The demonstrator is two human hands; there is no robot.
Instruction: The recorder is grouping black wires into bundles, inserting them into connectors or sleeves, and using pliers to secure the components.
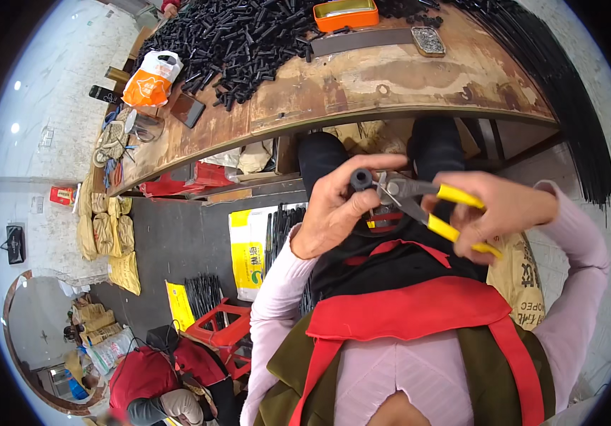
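Note:
Over my lap, my left hand [329, 214] is closed round a black tubular plastic piece [361, 178], whose round end with a hole faces up between thumb and fingers. My right hand [502, 207], slightly blurred, grips a pair of pliers [412, 189] by its yellow handles, which are spread apart. The metal jaws reach left to the black piece, beside my left thumb. A small shiny metal bit seems to be at the jaw tips, too small to make out.
Beyond my knees stands a worn wooden table [390, 78]. It carries a heap of black tubular pieces [231, 42], an orange tin [346, 21], a small box of metal bits [428, 41], a phone [187, 111] and long black rods [568, 92]. Another person [156, 380] sits at lower left.

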